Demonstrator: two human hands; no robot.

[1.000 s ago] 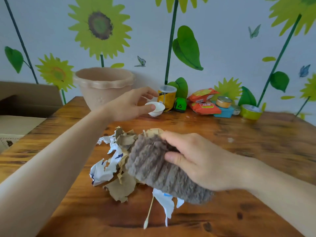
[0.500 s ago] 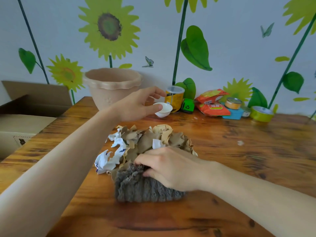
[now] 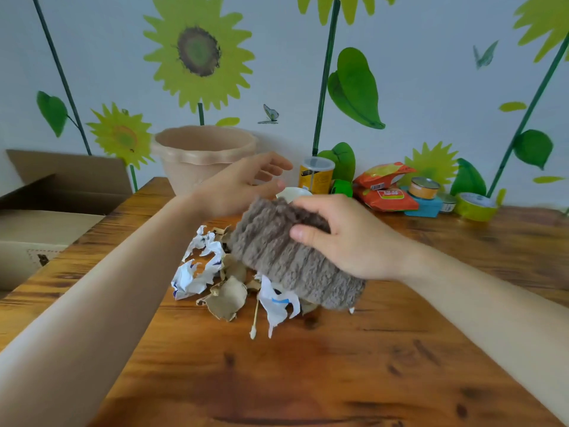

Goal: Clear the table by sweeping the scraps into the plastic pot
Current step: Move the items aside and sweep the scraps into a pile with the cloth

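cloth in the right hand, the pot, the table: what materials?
Cloth: grey, looks like chenille or microfibre; fuzzy ribbed pile.
Pot: beige plastic, matte; thin moulded wavy rim.
Table: wood or wood veneer, glossy; grain, knots and soft glare show.

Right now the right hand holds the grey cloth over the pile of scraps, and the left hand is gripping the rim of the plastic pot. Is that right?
Not quite. In the head view the left hand is open and grips nothing; it hovers in front of the plastic pot, off its rim. The rest holds: the right hand holds the grey cloth over the pile of scraps.
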